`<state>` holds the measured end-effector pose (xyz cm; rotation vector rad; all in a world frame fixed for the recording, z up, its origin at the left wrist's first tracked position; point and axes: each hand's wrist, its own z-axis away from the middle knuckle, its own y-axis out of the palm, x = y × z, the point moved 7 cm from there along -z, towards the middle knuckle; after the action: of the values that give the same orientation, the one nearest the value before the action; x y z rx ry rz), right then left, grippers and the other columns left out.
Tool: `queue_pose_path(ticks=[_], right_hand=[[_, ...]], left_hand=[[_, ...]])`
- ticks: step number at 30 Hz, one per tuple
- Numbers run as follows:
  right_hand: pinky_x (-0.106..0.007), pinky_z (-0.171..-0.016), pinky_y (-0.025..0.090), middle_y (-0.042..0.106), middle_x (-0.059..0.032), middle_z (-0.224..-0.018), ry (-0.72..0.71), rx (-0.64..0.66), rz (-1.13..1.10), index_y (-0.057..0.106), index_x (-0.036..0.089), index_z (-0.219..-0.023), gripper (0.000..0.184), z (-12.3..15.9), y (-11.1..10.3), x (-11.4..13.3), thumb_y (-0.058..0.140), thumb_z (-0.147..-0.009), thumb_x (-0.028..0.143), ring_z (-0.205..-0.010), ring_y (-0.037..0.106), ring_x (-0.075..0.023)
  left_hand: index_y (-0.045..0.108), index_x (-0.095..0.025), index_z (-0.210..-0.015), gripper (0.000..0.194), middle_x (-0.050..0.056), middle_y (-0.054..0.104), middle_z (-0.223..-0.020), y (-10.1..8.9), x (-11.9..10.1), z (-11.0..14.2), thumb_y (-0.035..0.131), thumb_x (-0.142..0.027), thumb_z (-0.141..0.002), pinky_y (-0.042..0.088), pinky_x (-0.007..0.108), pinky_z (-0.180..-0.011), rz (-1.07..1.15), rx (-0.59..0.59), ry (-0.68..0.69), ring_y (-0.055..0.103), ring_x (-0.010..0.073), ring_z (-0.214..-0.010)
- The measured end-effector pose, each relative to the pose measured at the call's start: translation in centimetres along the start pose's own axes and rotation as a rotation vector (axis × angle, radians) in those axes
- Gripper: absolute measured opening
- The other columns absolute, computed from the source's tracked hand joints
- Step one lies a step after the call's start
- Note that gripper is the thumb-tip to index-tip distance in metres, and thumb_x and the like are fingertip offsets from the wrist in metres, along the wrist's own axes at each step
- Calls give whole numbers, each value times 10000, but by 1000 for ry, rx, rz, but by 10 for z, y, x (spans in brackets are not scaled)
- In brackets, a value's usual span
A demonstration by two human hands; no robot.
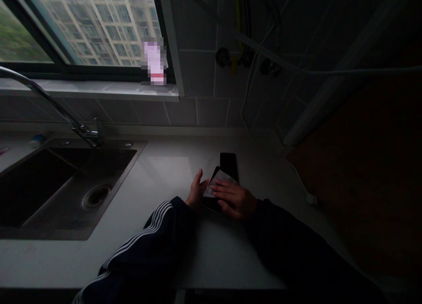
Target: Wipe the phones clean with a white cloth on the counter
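Observation:
My left hand [197, 192] grips the left edge of a dark smartphone [211, 204], which is tilted a little above the white counter. My right hand [232, 199] presses a pale cloth or tissue [220, 180] onto the phone's upper face, with the fingers spread over it. The hands hide most of the phone. Just beyond them, a black flat rectangular object [229, 163], perhaps a second phone, lies on the counter [171, 163], apart from my hands.
A steel sink [66, 194] with a drain and an arched faucet [56, 102] sits to the left. Tiled wall and a window sill with a blurred object [153, 62] stand behind. A white cable [303, 185] runs along the counter's right side.

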<state>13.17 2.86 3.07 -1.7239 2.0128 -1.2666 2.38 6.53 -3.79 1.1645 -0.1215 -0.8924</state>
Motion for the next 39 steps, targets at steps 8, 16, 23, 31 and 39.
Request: queue_pose_path(ticks=[8,16,23,31,39], right_hand=[[-556,-1145,466,604,-144,-1438,212,-42,136,636,156,-1375,416,1,-10,-26,523,-990,266,-1443,457,-309],[-607,-1143,431,659,-111,-1378,165,-29,114,684,197,-1305,372,0,-7,-16,523,-977,267,-1444,456,-313],[-434,-1103,515,747,-89,-1239,-44,1,-36,735,195,-1150,268,0,4,23,570,-968,301,-1257,654,-230],[-545,-1127,479,583,-151,-1457,262,-10,176,611,170,-1400,465,1,-10,-27,499,-1017,409,-1420,487,-313],[-589,-1162,396,609,-143,-1433,100,68,123,614,186,-1389,446,4,3,-14,483,-1031,417,-1413,501,-298]], left_hand=[[601,-82,-1339,747,176,745,-960,8,3,0,313,-666,-972,556,414,-767,-13,169,-6,725,287,-781],[636,-40,-1286,757,178,747,-880,5,2,0,312,-650,-977,546,372,-707,-34,94,3,715,274,-710],[646,-24,-1257,830,174,732,-813,3,-2,-4,178,-657,-994,447,287,-511,-65,78,36,661,225,-580],[643,-72,-1287,850,191,753,-947,9,1,3,255,-747,-945,544,365,-714,-55,113,21,721,277,-742],[642,-21,-1280,888,207,758,-952,8,-1,2,194,-720,-966,547,384,-805,-36,57,18,740,308,-833]])
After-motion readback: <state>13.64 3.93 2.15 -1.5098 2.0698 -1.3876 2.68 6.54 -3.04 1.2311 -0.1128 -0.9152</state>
